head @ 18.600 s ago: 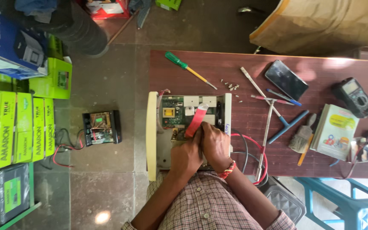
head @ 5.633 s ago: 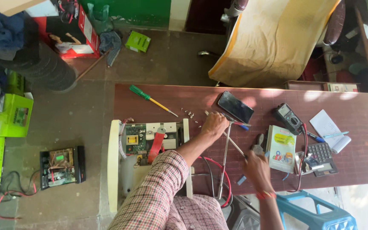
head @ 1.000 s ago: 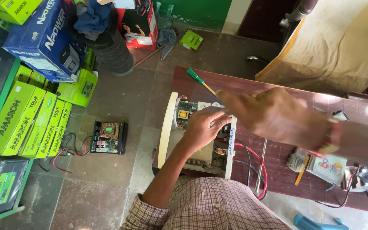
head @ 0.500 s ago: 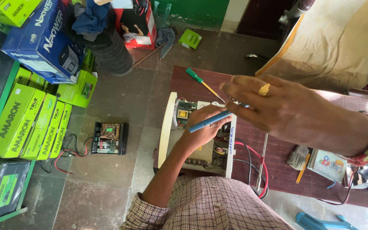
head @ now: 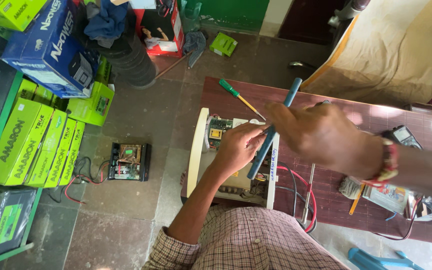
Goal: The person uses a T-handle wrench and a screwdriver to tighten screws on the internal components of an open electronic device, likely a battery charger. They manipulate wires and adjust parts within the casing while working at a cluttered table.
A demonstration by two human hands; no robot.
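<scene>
1. Holding a blue-handled tool [head: 271,135], the right hand [head: 321,135] is raised above the bench [head: 336,210]; its grip is clenched round the handle, which slants from upper right to lower left, with the lower end over the open unit.
2. Left hand [head: 238,147] rests on the opened electronic unit [head: 226,150], fingers curled near the circuit board; whether its grip clasps anything cannot be told.
3. Unit sits at the bench's left edge, cream side panel [head: 196,150] standing along that edge. A yellow transformer block [head: 216,134] shows at the unit's far end.
4. Green-handled screwdriver [head: 238,96] lies near the bench's far left corner, tip pointing toward the unit.
5. Red and black leads [head: 303,192] loop across the bench just right of the unit.
6. Multimeter [head: 403,136] lies toward the bench's right side, partly behind the right wrist, which wears a red thread band [head: 388,162].
7. On the floor, well left of the bench: a small opened black unit [head: 128,161] with wires, green cartons [head: 36,145] stacked beside it, and a blue carton [head: 51,47] farther up.
</scene>
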